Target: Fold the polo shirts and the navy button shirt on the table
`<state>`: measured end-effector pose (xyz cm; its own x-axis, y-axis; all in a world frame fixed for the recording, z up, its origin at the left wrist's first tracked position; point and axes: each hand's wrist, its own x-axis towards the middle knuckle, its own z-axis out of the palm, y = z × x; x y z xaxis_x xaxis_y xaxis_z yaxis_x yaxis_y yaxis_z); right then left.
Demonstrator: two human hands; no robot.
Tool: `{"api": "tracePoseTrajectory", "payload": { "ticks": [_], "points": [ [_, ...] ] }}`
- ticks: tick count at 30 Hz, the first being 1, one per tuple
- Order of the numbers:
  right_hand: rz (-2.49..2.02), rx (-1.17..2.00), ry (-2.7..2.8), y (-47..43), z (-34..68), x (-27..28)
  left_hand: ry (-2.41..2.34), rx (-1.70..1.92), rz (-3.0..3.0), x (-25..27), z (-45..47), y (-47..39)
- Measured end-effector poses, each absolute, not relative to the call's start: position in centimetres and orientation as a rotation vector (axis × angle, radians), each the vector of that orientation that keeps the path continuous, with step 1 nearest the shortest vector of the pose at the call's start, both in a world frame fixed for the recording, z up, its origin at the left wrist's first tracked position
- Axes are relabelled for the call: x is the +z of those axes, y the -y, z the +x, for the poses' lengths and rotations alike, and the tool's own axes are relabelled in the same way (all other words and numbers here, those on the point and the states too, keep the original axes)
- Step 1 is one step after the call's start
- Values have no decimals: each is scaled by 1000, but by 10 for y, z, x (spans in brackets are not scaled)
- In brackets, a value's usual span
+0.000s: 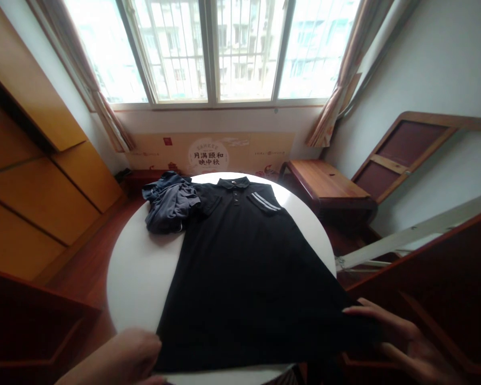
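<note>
A black polo shirt [232, 267] lies spread on a round white table [128, 278], its collar toward the window and its hem toward me. Two pale stripes mark the sleeve at the right; the other sleeve runs beside a clothing pile. My left hand [134, 350] is closed on the hem's left corner. At the right corner, my right hand [404, 334] pinches the fabric between thumb and fingers, pulling it out past the table's edge. Dark blue and grey crumpled clothes [170, 206] lie heaped on the table's far left.
A wooden bench [324, 179] stands behind the table at the right, near a leaning wooden frame [404, 144]. Orange cabinets [44, 198] line the left. A printed cardboard panel [208, 152] rests below the window. Dark red wooden furniture [444, 289] flanks me.
</note>
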<state>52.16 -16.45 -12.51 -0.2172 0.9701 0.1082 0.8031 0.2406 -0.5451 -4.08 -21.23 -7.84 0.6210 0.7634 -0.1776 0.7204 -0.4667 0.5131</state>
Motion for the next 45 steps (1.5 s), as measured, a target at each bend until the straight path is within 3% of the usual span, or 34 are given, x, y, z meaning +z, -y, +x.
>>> {"api": "tracePoseTrajectory", "payload": {
  "ticks": [3, 6, 11, 18, 25, 32, 38, 45],
  "points": [
    [-1467, 1156, 2081, 146, 504, -90, -1147, 133, 2479, -62, -5, 187],
    [-1425, 1417, 2110, 98, 487, -67, -911, 128, 2635, -54, 58, 153],
    [-1488, 1136, 1834, -36, 461, -63, -546, 192, 2866, -67, 190, 108],
    [-1634, 1117, 1514, -206, 412, -75, -876, -32, 2706, -103, 280, 94],
    [-1803, 1189, 1383, -291, 375, -100, -566, -377, 2609, -131, 299, 86],
    [-1809, 1178, 1436, -308, 360, -106, -502, -323, 2449, -121, 292, 74],
    [-1724, 1152, 1509, -307, 346, -86, -726, 129, 1993, -106, 259, 78],
    [-1532, 1093, 1592, -317, 285, -41, -970, 707, 1426, -66, 145, 113]
  ]
}}
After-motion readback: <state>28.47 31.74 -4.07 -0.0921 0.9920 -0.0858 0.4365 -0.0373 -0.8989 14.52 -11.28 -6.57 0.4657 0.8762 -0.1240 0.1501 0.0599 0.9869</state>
